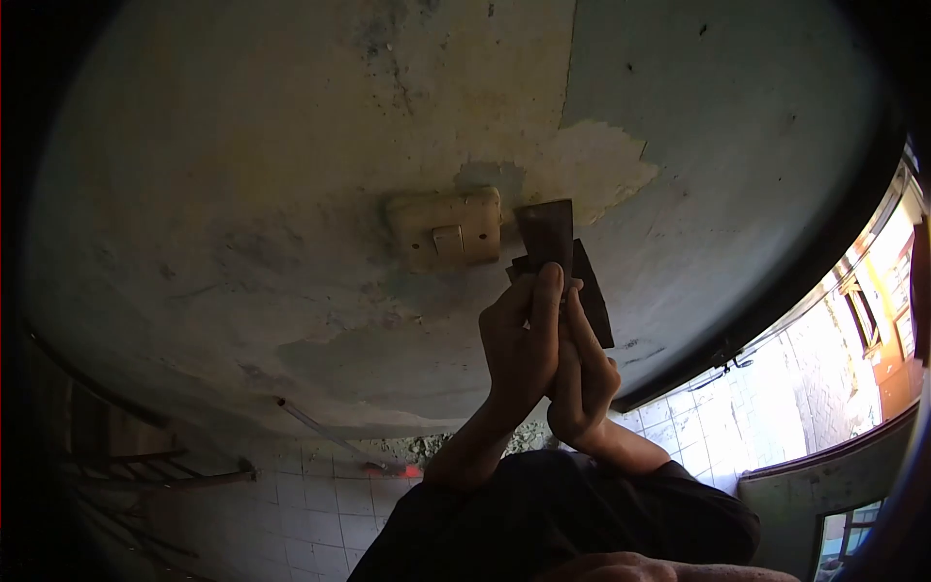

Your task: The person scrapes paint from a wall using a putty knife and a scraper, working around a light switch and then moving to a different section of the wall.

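Note:
My left hand (522, 335) is raised in front of the wall, thumb and fingers pinched on a dark, flat putty knife (549, 229) whose blade widens upward. Pressed close beside it is my right hand (586, 364), its fingers closed around a second dark, flat blade (593, 296) that slants behind the first. The hands overlap, so both handles are hidden. Just left of the upper blade, a dirty cream light switch (446, 233) is fixed to the wall (320, 194). Paint has peeled around it, leaving a pale bare patch (601, 165) to its upper right.
Crumbled paint debris (427, 448) lies along the wall's foot. A long-handled tool (325, 429) with a red end rests near it on the tiled floor (301, 495). Dark chair-like frames (165, 475) stand at the left. Bright daylight enters through a doorway (776, 378) at the right.

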A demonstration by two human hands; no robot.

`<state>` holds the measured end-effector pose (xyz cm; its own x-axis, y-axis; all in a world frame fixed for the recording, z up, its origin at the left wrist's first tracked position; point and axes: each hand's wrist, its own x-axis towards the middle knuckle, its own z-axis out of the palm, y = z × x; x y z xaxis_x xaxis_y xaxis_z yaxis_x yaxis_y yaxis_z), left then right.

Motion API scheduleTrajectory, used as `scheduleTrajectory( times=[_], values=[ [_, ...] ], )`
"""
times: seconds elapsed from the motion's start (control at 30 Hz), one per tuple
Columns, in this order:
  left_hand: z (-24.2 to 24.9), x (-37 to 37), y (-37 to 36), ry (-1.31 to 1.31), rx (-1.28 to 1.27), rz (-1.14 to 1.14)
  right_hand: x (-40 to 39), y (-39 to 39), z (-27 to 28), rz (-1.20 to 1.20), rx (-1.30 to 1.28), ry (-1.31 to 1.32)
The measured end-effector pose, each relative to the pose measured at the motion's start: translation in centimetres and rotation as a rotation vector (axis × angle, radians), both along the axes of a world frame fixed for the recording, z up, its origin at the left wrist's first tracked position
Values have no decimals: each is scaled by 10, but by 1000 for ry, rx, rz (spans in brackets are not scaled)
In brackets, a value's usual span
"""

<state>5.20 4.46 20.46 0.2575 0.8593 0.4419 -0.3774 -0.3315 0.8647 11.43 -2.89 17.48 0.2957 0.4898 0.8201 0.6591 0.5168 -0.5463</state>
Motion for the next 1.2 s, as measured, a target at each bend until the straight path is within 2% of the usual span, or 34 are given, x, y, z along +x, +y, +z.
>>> scheduleTrajectory(
  times=[0.13, 0.2, 0.27, 0.3, 0.33, 0.4, 0.43, 0.5, 0.6, 0.63, 0.77, 0.83, 0.93, 1.03, 1.2],
  values=[
    [14, -3, -3, 9, 38, 44, 0, 0, 22, 19, -42, 11],
    [15, -1, 1, -6, 76, 38, 3, 2, 6, -4, 20, -4],
    [-7, 1, -6, -29, 13, 19, 8, -1, -6, -254, 12, -379],
    [-2, 0, -6, -15, 30, 24, 8, 0, -4, -252, 14, -403],
    [2, -2, -8, -9, 20, 19, 5, -3, -2, -255, 3, -398],
    [13, -7, -15, -20, -36, -20, -4, -13, 2, 22, -40, 12],
    [9, -6, -12, -22, -25, -21, -1, -9, -2, 22, -30, 9],
    [-8, -4, -8, 21, 17, 42, 6, -3, -14, -103, 47, -284],
    [-14, -1, -9, 4, -18, 65, 3, -6, -11, -73, 20, -230],
    [-14, -3, -11, 13, -27, 63, 3, -2, -12, -154, 69, -349],
    [-14, -7, -5, 22, -24, 69, 1, 3, -21, -105, 56, -311],
    [-16, -10, -3, 14, -31, 67, -4, 5, -29, -15, 36, -94],
    [-17, -12, -4, 7, -25, 59, -7, 8, -30, -91, 108, -217],
    [-15, -13, -3, 16, 21, 78, -6, 7, -35, -17, 80, -84],
    [-19, -13, 1, 2, 3, 45, -7, 7, -36, -47, 50, -124]
  ],
)
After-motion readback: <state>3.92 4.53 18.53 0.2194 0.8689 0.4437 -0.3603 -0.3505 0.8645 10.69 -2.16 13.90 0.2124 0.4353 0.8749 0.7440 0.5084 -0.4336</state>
